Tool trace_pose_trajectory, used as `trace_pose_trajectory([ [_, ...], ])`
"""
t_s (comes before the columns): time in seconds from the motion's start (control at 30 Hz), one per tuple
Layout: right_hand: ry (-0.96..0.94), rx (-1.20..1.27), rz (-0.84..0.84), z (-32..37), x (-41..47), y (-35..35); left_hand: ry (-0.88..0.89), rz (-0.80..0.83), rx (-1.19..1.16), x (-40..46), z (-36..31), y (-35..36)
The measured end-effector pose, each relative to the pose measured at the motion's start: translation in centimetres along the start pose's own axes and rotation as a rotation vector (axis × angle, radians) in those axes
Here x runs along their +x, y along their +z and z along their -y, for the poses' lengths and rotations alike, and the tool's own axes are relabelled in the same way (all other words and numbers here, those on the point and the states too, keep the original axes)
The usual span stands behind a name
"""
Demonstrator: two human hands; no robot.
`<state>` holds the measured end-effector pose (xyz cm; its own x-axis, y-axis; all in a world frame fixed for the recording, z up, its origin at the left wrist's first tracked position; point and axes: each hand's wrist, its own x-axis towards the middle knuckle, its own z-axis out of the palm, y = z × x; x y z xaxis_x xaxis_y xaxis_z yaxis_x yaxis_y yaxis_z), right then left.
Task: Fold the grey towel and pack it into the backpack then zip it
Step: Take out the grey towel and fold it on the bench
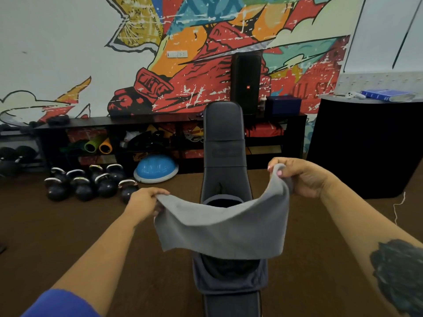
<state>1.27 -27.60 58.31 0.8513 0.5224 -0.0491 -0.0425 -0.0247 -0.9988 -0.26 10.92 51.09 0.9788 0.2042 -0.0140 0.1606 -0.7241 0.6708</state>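
The grey towel (219, 227) hangs in the air between my two hands, sagging in the middle. My left hand (144, 201) pinches its left top corner. My right hand (302, 177) pinches the right top corner, held a little higher. Below and behind the towel lies the dark backpack (229, 277) on the bench, its opening gaping and partly hidden by the towel.
A black padded bench (223, 143) runs away from me down the middle. Several kettlebells (91, 181) and a blue balance dome (155, 169) sit on the brown floor at left. A low black shelf (160, 121) lines the mural wall. A black counter (364, 145) stands at right.
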Motion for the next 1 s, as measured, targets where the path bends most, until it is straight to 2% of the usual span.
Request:
trace_pose_trajectory([
  [0.17,0.002,-0.066,0.146,0.3,2.0,2.9,0.287,0.085,-0.135,-1.5,-4.8,1.0],
  [0.37,-0.019,-0.176,0.025,-0.3,4.2,6.0,0.502,0.255,-0.117,-2.5,-9.8,1.7],
  [0.57,0.022,-0.162,0.071,-1.2,4.8,7.4,0.6,0.351,-0.242,-3.1,-11.8,1.5],
  [0.7,0.014,-0.184,0.038,-1.4,4.9,8.0,0.577,0.287,-0.378,-2.9,-11.2,2.0],
  [0.77,-0.027,-0.183,-0.023,-1.3,5.0,8.0,0.478,0.257,-0.447,-2.7,-10.8,2.3],
  [0.83,-0.068,-0.134,-0.116,-1.2,5.1,7.8,0.27,0.349,-0.5,-2.9,-10.2,2.6],
  [0.9,-0.087,-0.036,-0.182,-0.9,5.2,7.6,0.075,0.526,-0.498,-3.2,-9.2,2.8],
  [1.0,-0.084,0.084,-0.239,-0.4,5.0,7.3,0.089,0.65,-0.252,-4.1,-7.5,3.7],
])
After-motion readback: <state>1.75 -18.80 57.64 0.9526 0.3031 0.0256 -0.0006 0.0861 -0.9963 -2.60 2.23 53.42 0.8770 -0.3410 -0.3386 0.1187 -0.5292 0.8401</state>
